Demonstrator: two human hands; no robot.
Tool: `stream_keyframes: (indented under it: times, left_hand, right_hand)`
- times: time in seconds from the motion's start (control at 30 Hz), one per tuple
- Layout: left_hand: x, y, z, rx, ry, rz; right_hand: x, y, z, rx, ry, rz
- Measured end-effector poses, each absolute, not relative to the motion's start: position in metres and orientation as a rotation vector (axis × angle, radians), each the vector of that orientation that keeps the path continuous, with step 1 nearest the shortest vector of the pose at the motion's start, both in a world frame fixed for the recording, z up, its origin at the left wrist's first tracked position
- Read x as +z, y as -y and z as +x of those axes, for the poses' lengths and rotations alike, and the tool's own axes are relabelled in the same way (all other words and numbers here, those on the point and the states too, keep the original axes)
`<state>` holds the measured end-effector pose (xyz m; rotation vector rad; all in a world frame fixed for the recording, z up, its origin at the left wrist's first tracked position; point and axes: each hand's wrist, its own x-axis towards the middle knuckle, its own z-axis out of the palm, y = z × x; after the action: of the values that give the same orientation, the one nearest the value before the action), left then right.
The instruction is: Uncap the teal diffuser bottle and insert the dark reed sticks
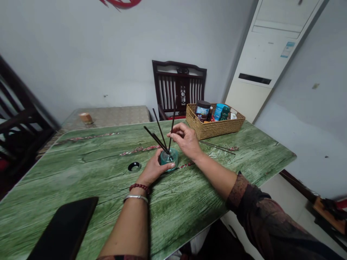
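A teal glass reed diffuser bottle [173, 159] stands upright on the green wood-patterned table [114, 202]. My left hand [156, 164] is wrapped around its left side, the thumb across the front. Several dark reed sticks [158, 126] fan out of its neck, most of them leaning left. Between the thumb and fingers of my right hand [185, 139] is another dark reed stick [172, 124], nearly vertical, its lower end at the bottle's mouth. A black ring-shaped cap [134, 166] lies left of the bottle.
Right of my right hand, a few loose sticks [218, 147] lie on the table. Behind them stands a woven basket [217, 129] with jars and small packages. A black flat object [65, 227] is at the near left. A wooden chair [180, 85] stands beyond the far edge.
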<state>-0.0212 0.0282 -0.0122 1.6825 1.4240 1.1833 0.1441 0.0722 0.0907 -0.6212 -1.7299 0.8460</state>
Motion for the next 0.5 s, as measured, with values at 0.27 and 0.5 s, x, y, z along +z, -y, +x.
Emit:
stream_keyframes:
  times: [0.27, 0.5]
  left_hand:
    - [-0.014, -0.029, -0.022, 1.179, -1.409, 1.69]
    - [-0.013, -0.028, -0.023, 1.157, -1.461, 1.662]
  right_hand:
    - [0.066, -0.076, 0.133, 0.743, 1.89, -0.784]
    - [0.042, -0.089, 0.201, 0.458, 1.978, -0.977]
